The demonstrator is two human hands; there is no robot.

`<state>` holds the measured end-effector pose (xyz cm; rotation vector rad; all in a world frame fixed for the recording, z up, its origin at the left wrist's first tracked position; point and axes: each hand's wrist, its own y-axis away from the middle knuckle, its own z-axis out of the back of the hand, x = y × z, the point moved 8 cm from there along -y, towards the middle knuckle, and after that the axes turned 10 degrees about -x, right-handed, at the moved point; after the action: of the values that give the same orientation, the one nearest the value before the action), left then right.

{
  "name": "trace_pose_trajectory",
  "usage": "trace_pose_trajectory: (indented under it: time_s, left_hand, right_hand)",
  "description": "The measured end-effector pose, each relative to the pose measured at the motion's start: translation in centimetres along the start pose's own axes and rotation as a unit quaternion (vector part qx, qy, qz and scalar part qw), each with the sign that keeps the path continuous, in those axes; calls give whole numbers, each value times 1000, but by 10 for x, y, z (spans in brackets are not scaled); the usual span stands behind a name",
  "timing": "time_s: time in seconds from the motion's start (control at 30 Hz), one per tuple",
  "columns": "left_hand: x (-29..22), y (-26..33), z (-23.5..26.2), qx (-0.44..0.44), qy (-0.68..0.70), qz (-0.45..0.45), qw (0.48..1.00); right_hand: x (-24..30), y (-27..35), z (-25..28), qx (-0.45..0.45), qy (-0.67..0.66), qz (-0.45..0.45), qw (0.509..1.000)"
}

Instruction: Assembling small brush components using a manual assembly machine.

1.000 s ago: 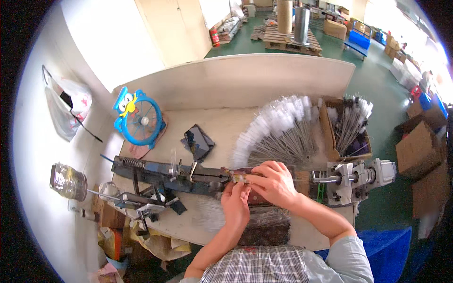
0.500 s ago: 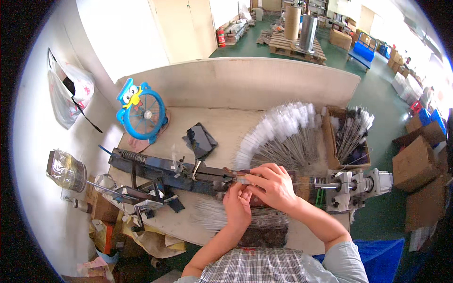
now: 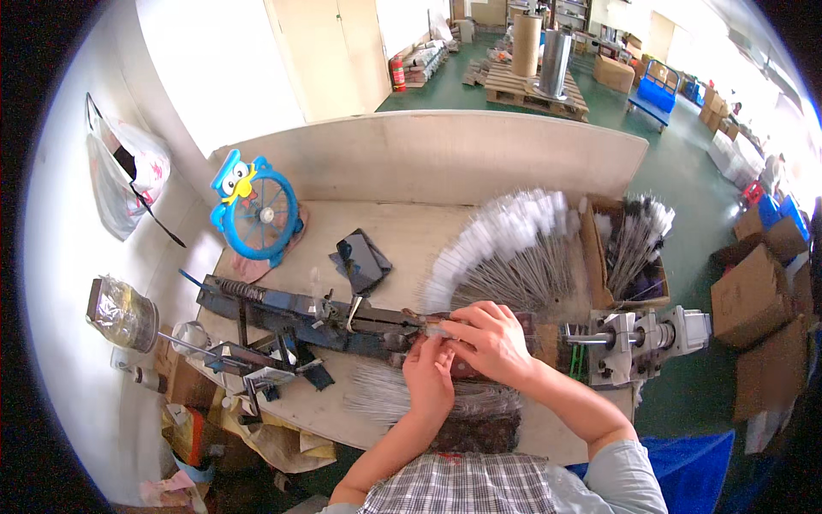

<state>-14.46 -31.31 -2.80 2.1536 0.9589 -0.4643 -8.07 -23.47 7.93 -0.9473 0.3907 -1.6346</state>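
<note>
Pale piece (image 3: 435,329) between both hands (image 3: 428,375) (image 3: 495,344)

The machine (image 3: 629,343), pallet (image 3: 518,91) and cardboard boxes (image 3: 753,272) show a workshop.

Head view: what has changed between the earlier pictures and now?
The framing shifted slightly with the head. No clear hand movement shows; nothing was visibly taken hold of or let go. The left hand and right hand stay together near the long dark bar; the white brushes and blue fan stayed put.
</note>
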Motion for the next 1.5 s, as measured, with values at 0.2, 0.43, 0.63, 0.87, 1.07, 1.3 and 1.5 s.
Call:
trace_pose_trajectory:
  time_s: [0.2, 0.43, 0.63, 0.87, 1.07, 1.3, 1.5]
  left_hand:
    - [2, -4, 5, 2, -2, -15, 1000]
    - [2, -5, 4, 6, 15, -4, 1000]
    - [0, -4, 3, 4, -15, -18, 1000]
    - [-1, -4, 10, 3, -40, -28, 999]
    - [0, 6, 8, 21, -33, 32, 999]
    - [-4, 24, 13, 47, -176, 39, 983]
    - [-90, -5, 139, -82, -188, -111, 972]
  right_hand:
    - [0, 1, 0, 7, 0, -2, 1000]
    - [-1, -2, -2, -1, -3, 9, 1000]
    - [6, -8, 10, -2, -1, 7, 1000]
    - [-8, 12, 8, 87, 78, -14, 993]
    - [-8, 18, 14, 87, 78, -5, 993]
    - [-6, 23, 42, 23, -43, -35, 998]
    - [-27, 92, 31, 153, -30, -94, 983]
